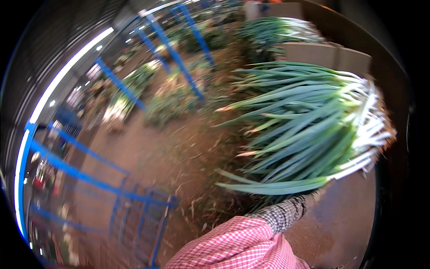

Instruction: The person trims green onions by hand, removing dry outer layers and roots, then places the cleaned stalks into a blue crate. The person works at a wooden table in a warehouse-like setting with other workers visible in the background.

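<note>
A large heap of spring onions lies at the right, with long green leaves pointing left and white stems and roots at the right end. My arm, in a pink checked sleeve with a black-and-white checked cuff, reaches from the lower edge to the near side of the heap. It looks like my left arm. Only a blurred sliver of my left hand shows, against the nearest onion stalks. The onions hide its fingers, so its grip cannot be made out. My right hand is out of the picture.
Cardboard pieces stand behind the heap, with a second pile of spring onions beyond. Leaf scraps litter the brown floor. Blue metal frames stand at the left. Further bunches lie in the background.
</note>
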Demonstrator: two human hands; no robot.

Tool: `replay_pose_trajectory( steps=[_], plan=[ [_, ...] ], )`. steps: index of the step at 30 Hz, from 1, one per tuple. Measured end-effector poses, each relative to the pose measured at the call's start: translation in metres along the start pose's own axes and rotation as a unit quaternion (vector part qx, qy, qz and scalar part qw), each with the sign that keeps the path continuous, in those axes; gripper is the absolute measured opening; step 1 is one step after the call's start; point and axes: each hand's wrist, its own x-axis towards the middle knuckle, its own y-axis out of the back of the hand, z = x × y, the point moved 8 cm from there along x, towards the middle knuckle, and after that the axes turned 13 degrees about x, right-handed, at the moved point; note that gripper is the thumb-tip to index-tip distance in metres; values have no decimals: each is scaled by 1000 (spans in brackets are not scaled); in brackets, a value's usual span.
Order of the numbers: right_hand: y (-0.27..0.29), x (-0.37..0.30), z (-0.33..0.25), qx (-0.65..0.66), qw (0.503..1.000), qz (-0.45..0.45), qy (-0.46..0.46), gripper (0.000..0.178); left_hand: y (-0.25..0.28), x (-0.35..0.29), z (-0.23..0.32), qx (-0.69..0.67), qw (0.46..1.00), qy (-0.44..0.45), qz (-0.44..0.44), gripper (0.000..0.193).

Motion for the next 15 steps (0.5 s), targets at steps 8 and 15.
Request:
replay_pose_trajectory(
  steps=[8, 15],
  plan=[
    [-68, 71, -17, -138, 986, -83, -37, 55, 9, 2, -16, -35, 998, 38, 39, 75],
    [36, 114, 49, -205, 975, 73, -40, 54, 7, 13, -16, -58, 996, 55, 30, 71]
  ],
)
